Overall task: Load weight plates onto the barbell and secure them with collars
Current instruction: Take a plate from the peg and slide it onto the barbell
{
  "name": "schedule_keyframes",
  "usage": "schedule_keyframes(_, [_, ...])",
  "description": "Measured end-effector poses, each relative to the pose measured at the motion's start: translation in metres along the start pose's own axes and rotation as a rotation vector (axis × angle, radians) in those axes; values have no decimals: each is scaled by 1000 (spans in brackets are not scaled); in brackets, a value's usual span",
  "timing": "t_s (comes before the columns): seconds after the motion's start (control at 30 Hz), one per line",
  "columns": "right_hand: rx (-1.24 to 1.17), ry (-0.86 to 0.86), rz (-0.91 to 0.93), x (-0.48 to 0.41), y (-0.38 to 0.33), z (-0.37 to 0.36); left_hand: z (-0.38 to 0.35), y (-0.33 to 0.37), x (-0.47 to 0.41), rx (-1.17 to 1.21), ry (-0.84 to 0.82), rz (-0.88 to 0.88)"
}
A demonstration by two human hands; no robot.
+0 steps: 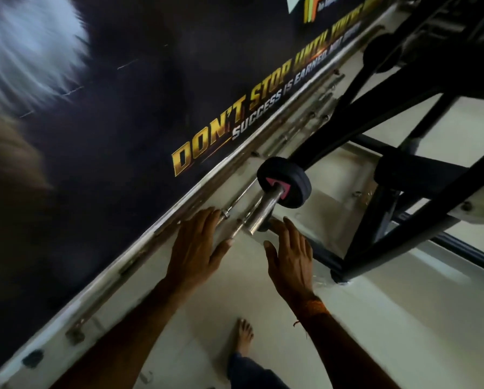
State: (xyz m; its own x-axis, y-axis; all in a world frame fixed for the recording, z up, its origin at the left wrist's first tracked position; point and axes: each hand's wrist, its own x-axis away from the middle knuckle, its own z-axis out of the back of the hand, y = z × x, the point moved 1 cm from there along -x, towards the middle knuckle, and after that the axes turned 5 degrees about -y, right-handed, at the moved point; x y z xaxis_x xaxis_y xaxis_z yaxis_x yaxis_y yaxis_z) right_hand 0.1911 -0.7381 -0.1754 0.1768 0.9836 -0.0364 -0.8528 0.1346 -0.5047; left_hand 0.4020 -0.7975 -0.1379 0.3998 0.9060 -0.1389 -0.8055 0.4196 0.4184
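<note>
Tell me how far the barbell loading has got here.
Done: black plates sit on the barbell. In hand: nothing; the left hand and right hand are open beside the bar's bare end. Left: no collar shows outside the plates, so securing them seems still to do.

1. The left hand (196,244), fingers spread and relaxed, is just left of the barbell sleeve (263,213).
2. The right hand (291,255) is spread just right of it.
3. Black weight plates (285,186) sit on the sleeve beyond both hands.
</note>
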Motion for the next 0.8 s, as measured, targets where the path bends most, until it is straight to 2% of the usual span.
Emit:
schedule_keyframes(0.13, [22, 16, -135, -54, 4, -21, -23, -31, -63, 0, -81, -49])
schedule_keyframes(0.33, [-50, 59, -380, -132, 25, -34, -73, -74, -168, 71, -289, -123])
schedule_keyframes(0.57, [-143, 219, -669, -212, 91, -81, -166, -102, -296, 187, -474, -77])
schedule_keyframes(0.7, [-186, 317, -670, -235, 121, -119, -221, -107, -331, 372, -502, -69])
schedule_keyframes(0.8, [-188, 435, -667, -244, 131, -137, -249, -101, -333, 498, -374, -53])
